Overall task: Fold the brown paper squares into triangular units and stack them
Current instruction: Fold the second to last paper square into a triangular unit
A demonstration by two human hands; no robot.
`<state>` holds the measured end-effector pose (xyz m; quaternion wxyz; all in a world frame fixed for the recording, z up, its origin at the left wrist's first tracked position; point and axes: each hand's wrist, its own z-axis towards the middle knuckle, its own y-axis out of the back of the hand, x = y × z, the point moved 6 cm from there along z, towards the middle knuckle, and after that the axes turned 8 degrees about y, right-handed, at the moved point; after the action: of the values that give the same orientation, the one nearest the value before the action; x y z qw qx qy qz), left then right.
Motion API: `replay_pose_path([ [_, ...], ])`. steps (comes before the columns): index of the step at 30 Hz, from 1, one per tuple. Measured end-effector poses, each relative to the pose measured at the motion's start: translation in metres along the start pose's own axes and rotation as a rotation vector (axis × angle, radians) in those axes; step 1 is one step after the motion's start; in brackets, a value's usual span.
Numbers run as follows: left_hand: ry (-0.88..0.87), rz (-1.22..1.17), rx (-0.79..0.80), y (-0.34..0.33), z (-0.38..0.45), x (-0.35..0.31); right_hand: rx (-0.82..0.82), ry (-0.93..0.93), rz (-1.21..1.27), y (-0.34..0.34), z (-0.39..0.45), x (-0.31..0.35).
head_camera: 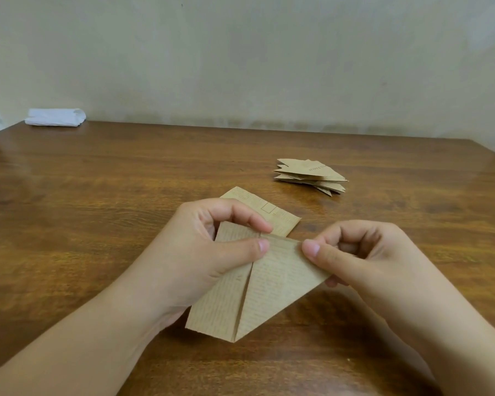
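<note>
A brown printed paper piece [269, 287], partly folded with a centre seam and a point toward me, is held above the wooden table [97, 224]. My left hand [209, 252] pinches its top edge near the middle between thumb and forefinger. My right hand [360, 258] pinches the paper's upper right corner. Under my hands lie flat brown paper squares [266, 208], only their far corner showing. A stack of folded triangular units [312, 175] sits farther back on the right.
A folded white cloth or paper bundle [55, 117] lies at the table's far left corner against the pale wall. The table's right edge shows at the far right.
</note>
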<state>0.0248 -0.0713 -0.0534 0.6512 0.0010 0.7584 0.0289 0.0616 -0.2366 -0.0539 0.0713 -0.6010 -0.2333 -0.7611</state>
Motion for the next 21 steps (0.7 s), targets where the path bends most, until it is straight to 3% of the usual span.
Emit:
replay_pose_path([
  [11,0.019,-0.071,-0.102,0.009,0.006,0.005,-0.141,-0.046,-0.027,0.018,0.001,-0.007],
  [15,0.061,0.049,-0.120,0.008,0.010,0.011,-0.117,-0.008,-0.320,0.018,0.001,-0.006],
  [21,0.030,0.382,-0.131,-0.001,0.014,0.021,0.044,-0.022,-0.529,-0.002,0.004,-0.014],
])
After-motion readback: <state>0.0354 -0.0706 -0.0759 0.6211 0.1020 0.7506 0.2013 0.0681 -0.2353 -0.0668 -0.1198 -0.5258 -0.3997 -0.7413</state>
